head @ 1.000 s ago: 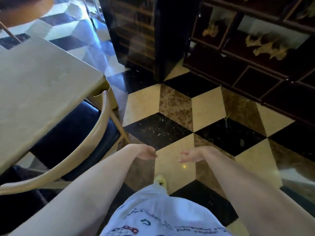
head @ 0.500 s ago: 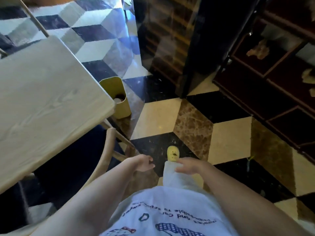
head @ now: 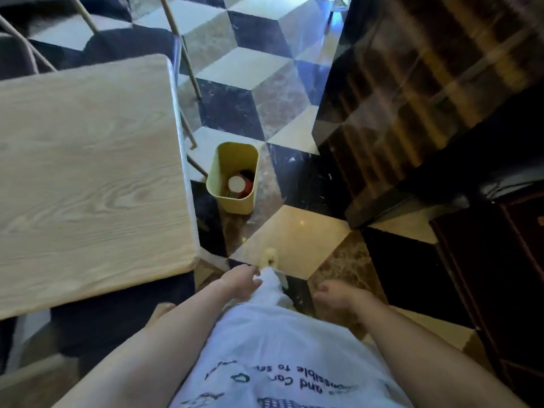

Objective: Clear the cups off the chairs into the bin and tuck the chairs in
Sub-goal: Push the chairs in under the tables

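A pale wooden table (head: 88,172) fills the left, with a dark-cushioned chair (head: 117,319) tucked under its near edge. Just right of the table, a yellow plastic bin (head: 235,206) holds a white-lidded cup (head: 236,183). Nearest, the left hand (head: 240,282) and right hand (head: 335,293) hang loosely curled, empty.

A pale yellow bin (head: 232,179) holding white and red cups (head: 240,185) stands on a black, cream and brown cube-patterned floor (head: 250,66) beside a light wood-grain table (head: 88,172).
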